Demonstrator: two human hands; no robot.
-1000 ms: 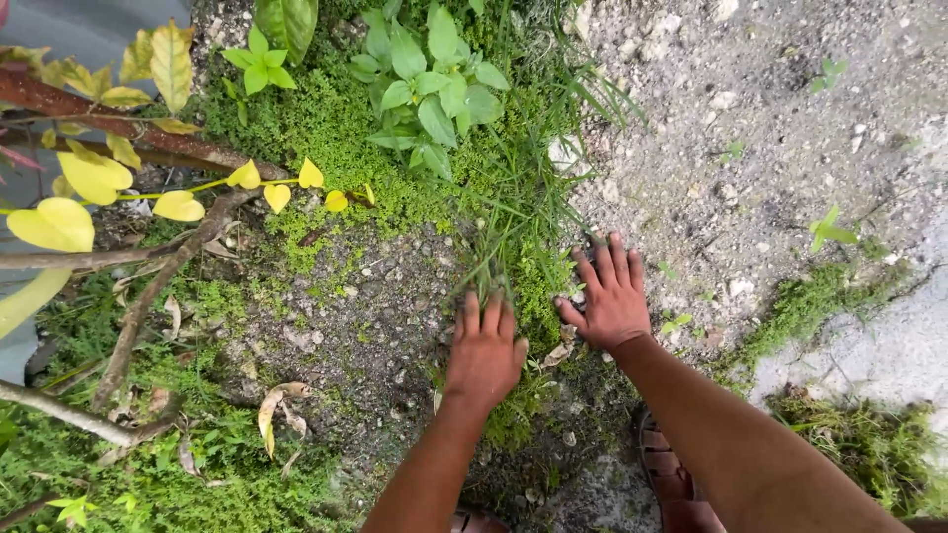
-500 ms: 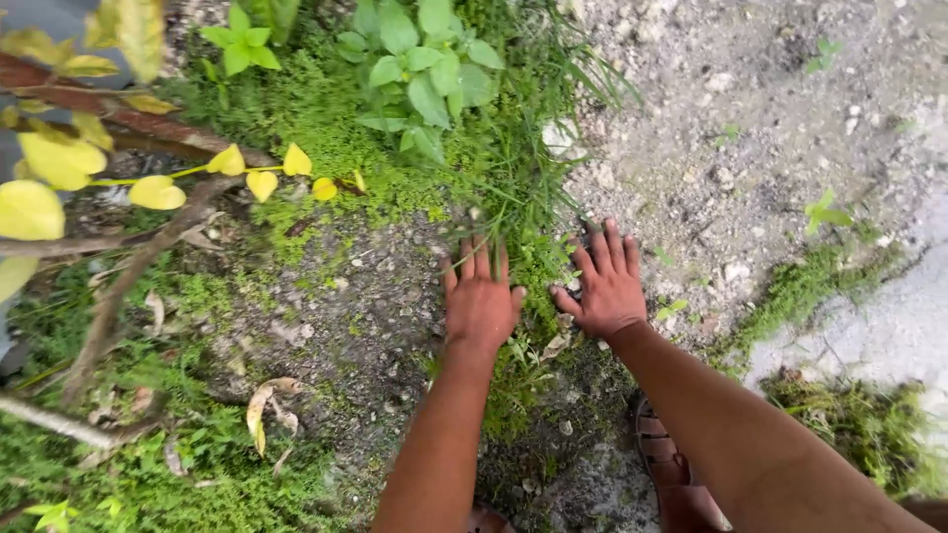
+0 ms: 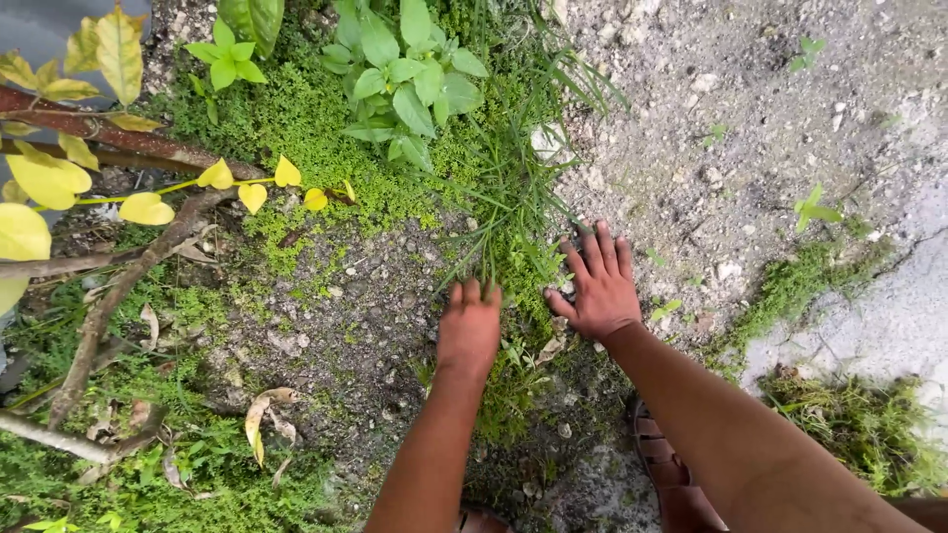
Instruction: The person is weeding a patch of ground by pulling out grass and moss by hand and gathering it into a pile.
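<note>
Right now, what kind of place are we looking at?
Outdoors, likely a garden edge or yard beside a gravel path. Signs: low green moss and a grass tuft under the left hand and right hand, stony gravel, and a yellow-leaved branch.

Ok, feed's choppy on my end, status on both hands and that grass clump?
Left hand fingers curled at base of grass clump, grip unclear. Right hand flat on ground beside it, open. Broad-leaf plant just behind; nothing blocking.
</note>
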